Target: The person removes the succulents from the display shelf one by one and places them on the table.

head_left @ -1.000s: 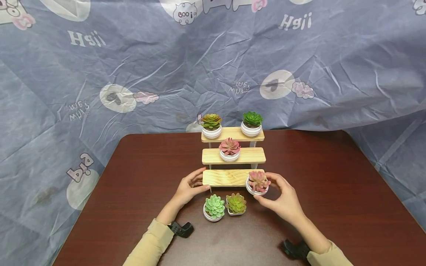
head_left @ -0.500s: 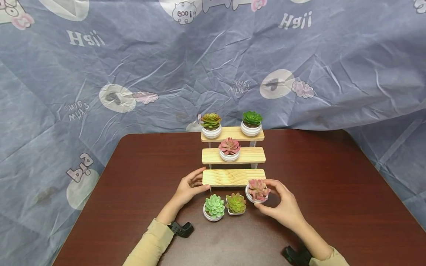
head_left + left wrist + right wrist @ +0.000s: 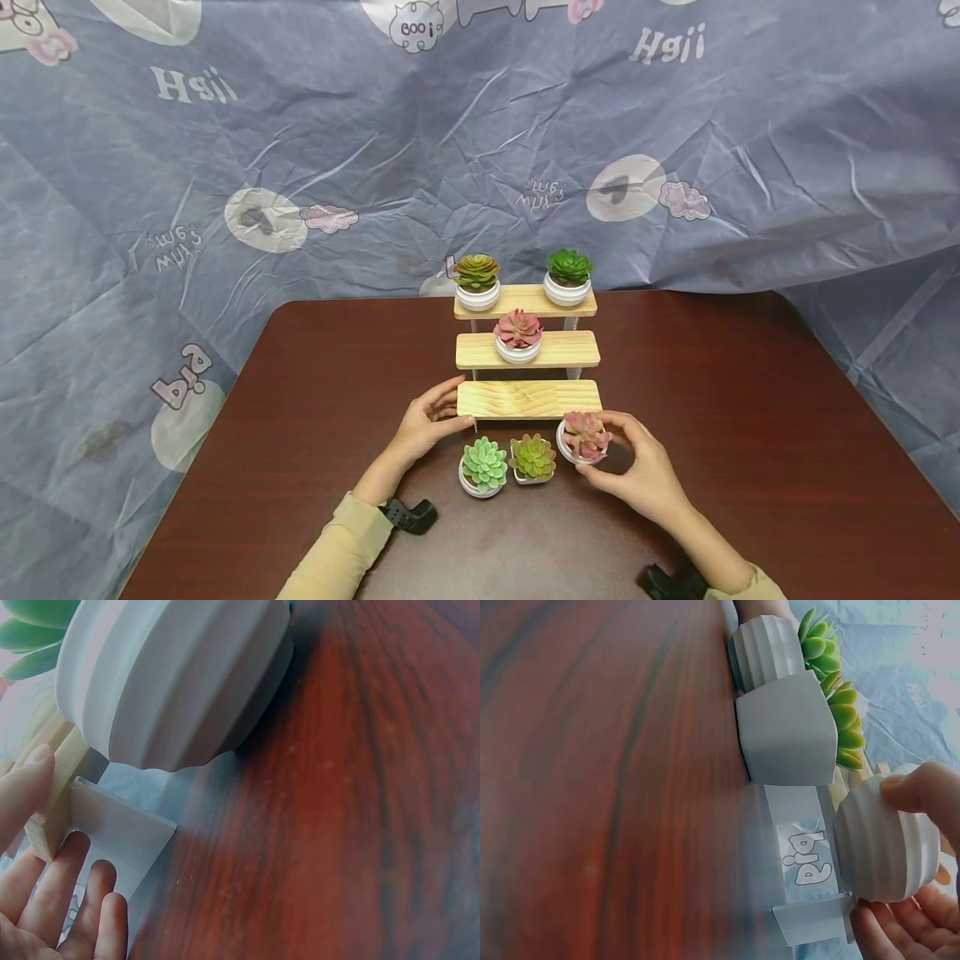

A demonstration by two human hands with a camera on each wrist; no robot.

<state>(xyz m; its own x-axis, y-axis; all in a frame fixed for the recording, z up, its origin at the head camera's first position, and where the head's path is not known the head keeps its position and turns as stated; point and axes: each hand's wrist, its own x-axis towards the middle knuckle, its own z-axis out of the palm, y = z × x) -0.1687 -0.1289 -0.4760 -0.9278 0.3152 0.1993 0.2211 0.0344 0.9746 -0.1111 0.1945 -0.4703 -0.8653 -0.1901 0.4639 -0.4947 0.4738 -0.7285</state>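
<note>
A three-tier wooden display stand (image 3: 528, 400) stands on the table. My left hand (image 3: 422, 423) grips the left end of its bottom shelf, thumb on top and fingers underneath in the left wrist view. My right hand (image 3: 637, 462) pinches the white ribbed pot (image 3: 889, 840) of a pink succulent (image 3: 585, 435), raised off the table by the shelf's right front corner. In front of the stand sit a pale green succulent (image 3: 484, 464) in a round pot and an olive-green succulent (image 3: 532, 457) in a squarish white pot (image 3: 787, 731).
On the top tier are a reddish-green succulent (image 3: 476, 273) at left and a dark green succulent (image 3: 568, 267) at right. Another pink succulent (image 3: 518, 329) occupies the middle tier. Behind the brown table (image 3: 337, 358) hangs a blue-grey printed cloth (image 3: 420, 150).
My right hand has drawn the pink succulent from over the bottom shelf's right end back toward me, to its front edge. The left hand keeps its place on the stand.
</note>
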